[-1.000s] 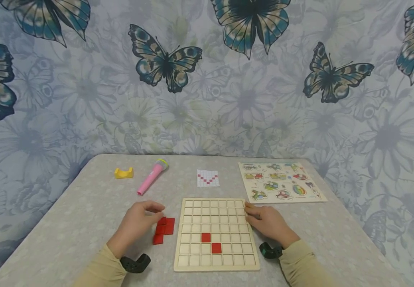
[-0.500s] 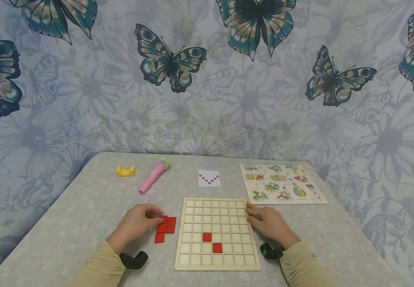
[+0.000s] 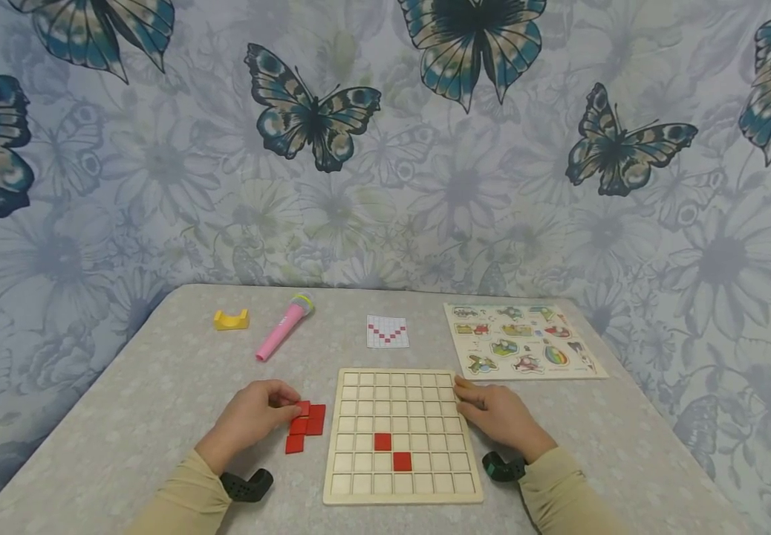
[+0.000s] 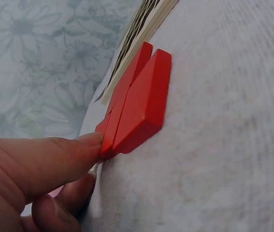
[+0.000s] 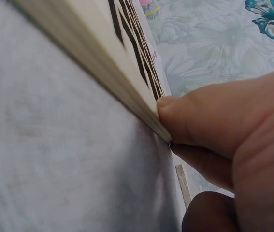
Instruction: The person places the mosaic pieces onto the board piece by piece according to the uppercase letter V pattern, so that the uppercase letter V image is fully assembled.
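My left hand (image 3: 252,416) is at a small group of red square tiles (image 3: 316,420) left of the board. Its thumb and forefinger pinch the farthest red tile (image 3: 303,407); in the left wrist view the thumb (image 4: 79,150) lies against that end of the group. A pale wooden grid board (image 3: 359,487) lies flat in the middle. Two red tiles sit in its cells, one (image 3: 382,442) diagonally up and left of the other (image 3: 402,461). My right hand (image 3: 502,417) grips the board's right edge near the far corner, thumb (image 5: 194,113) on the rim.
Behind the board lies a small paper card (image 3: 388,332) with a red V pattern on a grid. A pink toy microphone (image 3: 283,329) and a yellow stand (image 3: 231,320) are at the back left. At the back right is a picture puzzle board (image 3: 522,338).
My left hand has come down onto the red tiles, thumb and forefinger closing on the farthest one. The right hand stays on the board's edge.
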A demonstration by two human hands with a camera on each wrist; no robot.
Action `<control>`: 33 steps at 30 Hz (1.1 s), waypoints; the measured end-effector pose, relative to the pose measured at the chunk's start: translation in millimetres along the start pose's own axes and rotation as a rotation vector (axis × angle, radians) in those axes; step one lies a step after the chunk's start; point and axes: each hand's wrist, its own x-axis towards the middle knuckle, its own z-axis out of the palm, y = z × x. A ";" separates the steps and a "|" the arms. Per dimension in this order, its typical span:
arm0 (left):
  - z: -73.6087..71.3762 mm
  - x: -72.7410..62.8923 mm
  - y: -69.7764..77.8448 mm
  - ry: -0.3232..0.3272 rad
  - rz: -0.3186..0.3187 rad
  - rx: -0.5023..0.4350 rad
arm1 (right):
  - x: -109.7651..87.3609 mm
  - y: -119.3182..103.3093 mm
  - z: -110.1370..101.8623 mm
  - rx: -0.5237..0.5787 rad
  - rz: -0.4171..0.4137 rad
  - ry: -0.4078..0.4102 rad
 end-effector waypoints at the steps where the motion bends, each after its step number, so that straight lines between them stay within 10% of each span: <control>1: -0.1 0.0 0.0 0.000 0.001 -0.002 | 0.0 0.0 0.0 0.002 0.001 -0.002; 33: 1.2 0.6 1.9 0.029 -0.038 -0.039 | -1.9 -4.2 -1.5 -0.013 0.004 0.031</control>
